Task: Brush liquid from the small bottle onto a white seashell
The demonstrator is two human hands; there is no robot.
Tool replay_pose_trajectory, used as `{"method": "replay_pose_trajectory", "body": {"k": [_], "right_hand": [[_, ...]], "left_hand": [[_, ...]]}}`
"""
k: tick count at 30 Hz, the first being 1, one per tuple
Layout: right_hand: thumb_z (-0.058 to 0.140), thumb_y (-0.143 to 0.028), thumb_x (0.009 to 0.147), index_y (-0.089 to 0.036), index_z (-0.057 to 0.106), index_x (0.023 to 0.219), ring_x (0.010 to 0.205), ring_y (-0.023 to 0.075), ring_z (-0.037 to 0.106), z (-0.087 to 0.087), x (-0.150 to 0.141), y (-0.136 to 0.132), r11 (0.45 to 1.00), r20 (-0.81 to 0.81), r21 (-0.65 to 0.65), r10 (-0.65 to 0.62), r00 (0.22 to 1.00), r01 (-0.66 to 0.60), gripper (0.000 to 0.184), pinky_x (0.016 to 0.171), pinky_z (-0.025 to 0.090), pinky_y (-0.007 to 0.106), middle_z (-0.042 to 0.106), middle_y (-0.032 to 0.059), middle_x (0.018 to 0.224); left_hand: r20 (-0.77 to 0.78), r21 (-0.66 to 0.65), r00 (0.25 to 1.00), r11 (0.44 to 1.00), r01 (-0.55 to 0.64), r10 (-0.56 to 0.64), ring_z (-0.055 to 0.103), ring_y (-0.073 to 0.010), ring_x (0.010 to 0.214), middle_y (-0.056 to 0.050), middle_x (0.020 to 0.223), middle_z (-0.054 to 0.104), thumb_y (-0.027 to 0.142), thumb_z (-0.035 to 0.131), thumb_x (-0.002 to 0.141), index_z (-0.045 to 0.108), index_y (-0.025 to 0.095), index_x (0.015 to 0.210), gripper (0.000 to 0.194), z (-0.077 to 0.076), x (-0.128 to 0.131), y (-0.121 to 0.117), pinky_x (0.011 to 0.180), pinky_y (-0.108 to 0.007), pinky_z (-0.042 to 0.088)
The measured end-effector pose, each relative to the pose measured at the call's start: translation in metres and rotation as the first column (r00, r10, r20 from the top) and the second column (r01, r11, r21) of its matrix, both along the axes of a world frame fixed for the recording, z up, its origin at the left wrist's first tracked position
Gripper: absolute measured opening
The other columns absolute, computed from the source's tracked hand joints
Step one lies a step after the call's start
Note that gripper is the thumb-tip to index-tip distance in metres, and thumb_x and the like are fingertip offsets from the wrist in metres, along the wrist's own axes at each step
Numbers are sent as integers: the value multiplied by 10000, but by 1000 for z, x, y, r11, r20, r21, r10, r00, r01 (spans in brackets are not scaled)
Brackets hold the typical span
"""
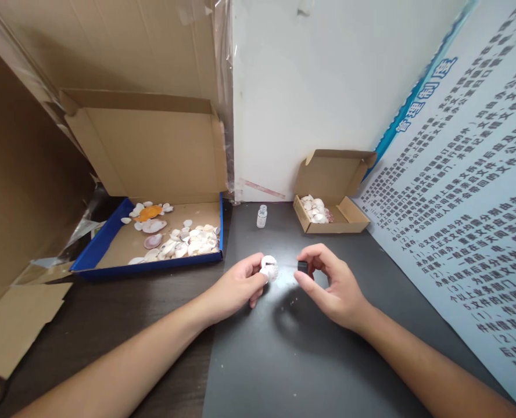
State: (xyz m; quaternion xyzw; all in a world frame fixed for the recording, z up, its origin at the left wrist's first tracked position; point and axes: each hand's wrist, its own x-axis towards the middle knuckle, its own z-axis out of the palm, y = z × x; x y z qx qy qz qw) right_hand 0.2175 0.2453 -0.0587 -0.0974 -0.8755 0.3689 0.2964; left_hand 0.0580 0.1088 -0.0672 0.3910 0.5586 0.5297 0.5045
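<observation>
White ribbed seashells (270, 269) are pinched between the thumb and fingers of my left hand (236, 288), above the dark mat. They look like two or more pieces set together; how they join cannot be made out. A short distance to the right, my right hand (334, 284) grips a small black cap (302, 266) between thumb and fingertips. The cap's open side, if it has one, is hidden. Beyond both hands stands a small clear glass bottle (262, 217) with a pale label, upright, its neck bare.
At left, an open blue-edged cardboard box (122, 241) holds many loose shells and an orange piece (149, 213). A smaller open carton (353, 216) with shells stands at the back right. A white panel (328, 87) and a printed board (467, 191) bound the dark mat (258, 360).
</observation>
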Motion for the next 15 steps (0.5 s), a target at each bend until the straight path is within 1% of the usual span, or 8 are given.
{"method": "replay_pose_trajectory", "body": {"k": [2,5,10,13,15], "right_hand": [[609,-245,873,-222,519,985,620,117,521,0,0,0,1000,22,5,4,1000,-4,145,623,459,260,546,-23,760],[614,-244,869,-222,503,962,606,112,507,0,0,0,998,15,-18,-62,998,63,147,601,446,254,534,-27,754],[599,-242,870,-220,514,963,618,116,506,0,0,0,1000,23,-29,-10,1000,10,128,617,449,259,528,-25,755],[611,-229,856,-221,497,931,600,115,480,1,0,0,995,18,-28,-95,995,96,136,587,429,253,500,-34,727],[601,-230,861,-222,491,932,616,119,482,1,0,1,993,-10,-40,-115,993,114,132,595,430,255,499,-30,737]], "left_hand": [[0,-6,1000,1000,1,-1,372,-55,455,86,572,419,311,520,819,435,195,804,145,0,0,0,474,-196,347],[14,-20,1000,1000,-1,1,389,-55,447,82,577,435,274,507,797,448,192,811,102,1,-1,0,484,-201,356],[59,-29,998,1000,-10,12,421,-59,459,67,616,471,288,536,788,460,189,798,125,1,-1,0,486,-206,374],[86,-32,996,999,-18,20,421,-63,462,63,612,473,256,523,767,470,186,796,93,1,-1,0,483,-206,378],[99,-36,995,999,-20,23,423,-65,468,60,612,473,247,517,762,478,183,801,85,2,-2,0,481,-204,380]]}}
